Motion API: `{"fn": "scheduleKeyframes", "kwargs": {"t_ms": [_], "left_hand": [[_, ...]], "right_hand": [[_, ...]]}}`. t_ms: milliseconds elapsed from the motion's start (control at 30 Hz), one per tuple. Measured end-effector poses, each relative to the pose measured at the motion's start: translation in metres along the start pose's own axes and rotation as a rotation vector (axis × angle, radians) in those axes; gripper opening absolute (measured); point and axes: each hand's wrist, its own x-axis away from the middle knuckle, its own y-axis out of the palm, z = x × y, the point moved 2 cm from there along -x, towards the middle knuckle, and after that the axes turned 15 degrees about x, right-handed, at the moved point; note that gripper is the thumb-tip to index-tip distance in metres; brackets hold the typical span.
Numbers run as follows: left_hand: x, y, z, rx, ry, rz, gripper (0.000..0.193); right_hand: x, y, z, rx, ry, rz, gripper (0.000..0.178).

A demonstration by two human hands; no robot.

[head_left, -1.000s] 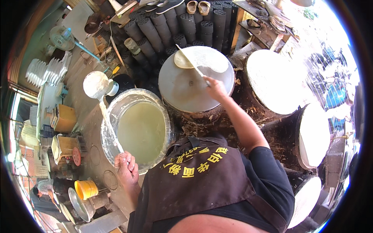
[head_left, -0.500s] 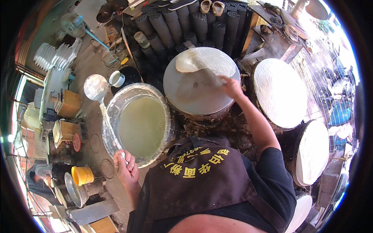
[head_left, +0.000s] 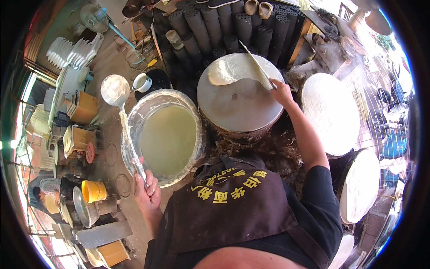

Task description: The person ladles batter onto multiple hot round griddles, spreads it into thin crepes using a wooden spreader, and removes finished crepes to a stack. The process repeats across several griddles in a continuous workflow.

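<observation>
My left hand (head_left: 148, 192) is closed around the long handle of a ladle (head_left: 115, 91), whose batter-coated bowl sticks out past the far left rim of a big tub (head_left: 121, 142). The tub holds pale greenish-white liquid (head_left: 168, 141). In my right hand (head_left: 282, 93) is a long flat spreader (head_left: 258, 67), tilted above the round grey griddle (head_left: 239, 110). A patch of white batter (head_left: 228, 73) covers part of the griddle's far side, next to the blade. Whether the blade touches the batter is hard to tell.
Round white-topped drums (head_left: 330, 114) stand along the right. Behind the griddle are stacked black coal cylinders (head_left: 197, 29). A white enamel cup (head_left: 142, 82) sits beyond the tub. At left are a yellow bucket (head_left: 94, 191), boxes and a fan (head_left: 94, 18). Another person (head_left: 47, 193) is at far left.
My right hand has lifted the spreader, turning its blade up from flat over the griddle to a steep tilt. The batter lies in a narrower visible patch. My left hand keeps the ladle nearly still.
</observation>
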Motion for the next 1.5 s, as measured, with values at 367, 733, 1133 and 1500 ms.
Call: {"fn": "scheduleKeyframes", "kwargs": {"t_ms": [367,733,1133,1500], "left_hand": [[0.004,-0.021,0.002,0.259,-0.119,-0.029,0.05],[0.003,-0.011,-0.007,0.283,-0.126,-0.039,0.052],[0.004,-0.008,-0.013,0.266,-0.169,0.002,0.046],[0.006,-0.002,-0.019,0.295,-0.175,-0.02,0.046]], "right_hand": [[0.006,-0.006,-0.016,-0.116,-0.155,-0.17,0.052],[-0.003,-0.003,-0.009,-0.144,-0.345,-0.196,0.039],[-0.009,-0.022,-0.005,-0.106,-0.456,-0.29,0.039],[-0.016,-0.035,0.005,-0.053,-0.478,-0.411,0.031]]}}
